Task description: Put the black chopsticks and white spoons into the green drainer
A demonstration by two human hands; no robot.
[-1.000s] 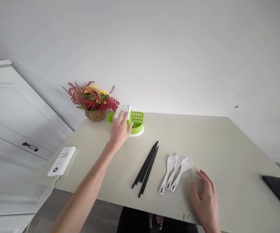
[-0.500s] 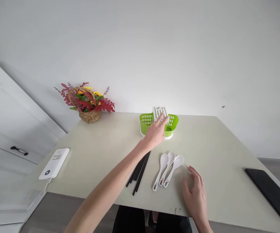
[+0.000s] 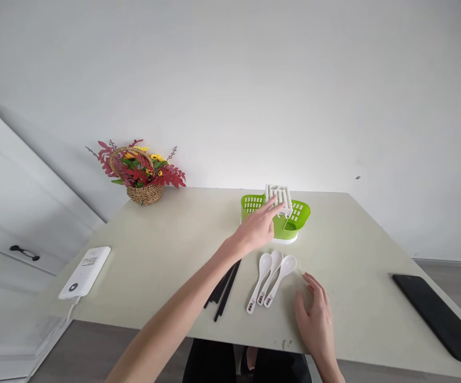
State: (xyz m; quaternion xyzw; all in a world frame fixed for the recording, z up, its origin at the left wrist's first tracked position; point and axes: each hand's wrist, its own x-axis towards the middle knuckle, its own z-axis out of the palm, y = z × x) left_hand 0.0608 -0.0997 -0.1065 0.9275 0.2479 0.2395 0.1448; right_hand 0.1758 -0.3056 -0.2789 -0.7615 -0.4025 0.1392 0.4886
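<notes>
My left hand [image 3: 257,227] is at the front left of a green plastic basket [image 3: 299,217] with slotted walls and a white base. Two fingers reach up over the white slotted rack [image 3: 278,192] at its middle, while the thumb is hidden; the hand appears to grip the basket. Beneath my left forearm lie several black chopsticks [image 3: 226,290], partly covered. Three white spoons [image 3: 273,276] lie fanned out, bowls away from me. To their right, my right hand [image 3: 315,316] rests on the table with loosely curved fingers apart, holding nothing.
A wicker basket of artificial flowers [image 3: 145,194] stands at the back left of the table [image 3: 166,255]. Near the left edge lies a white power bank [image 3: 84,273] with a cable. A black phone [image 3: 438,316] lies at the right edge. A wall borders the back.
The green basket, with its rack and base, has shifted right and slightly nearer along with my left hand. The view has swung a little. My right hand stays beside the spoons.
</notes>
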